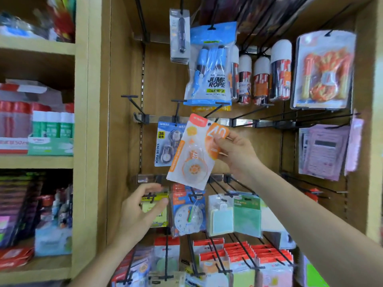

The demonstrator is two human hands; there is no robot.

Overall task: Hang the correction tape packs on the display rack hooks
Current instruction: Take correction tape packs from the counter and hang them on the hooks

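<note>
My right hand [236, 154] pinches the upper right corner of an orange and white correction tape pack [193, 154] marked 40. The pack is tilted, its top end close to a black hook [215, 110] on the middle rail. Behind it a blue correction tape value pack [163, 141] marked 36 hangs on the neighbouring hook. My left hand [141, 212] is lower left, fingers loosely curled in front of a yellow sticky note pack [159, 206], holding nothing I can make out.
Bare hooks [132, 102] stick out at the left of the middle rail. A jump rope bag [211, 67] and tubes hang above, a clock pack [188, 216] and note pads below, calculators [323, 150] at right. Wooden shelves of glue bottles [51, 125] stand to the left.
</note>
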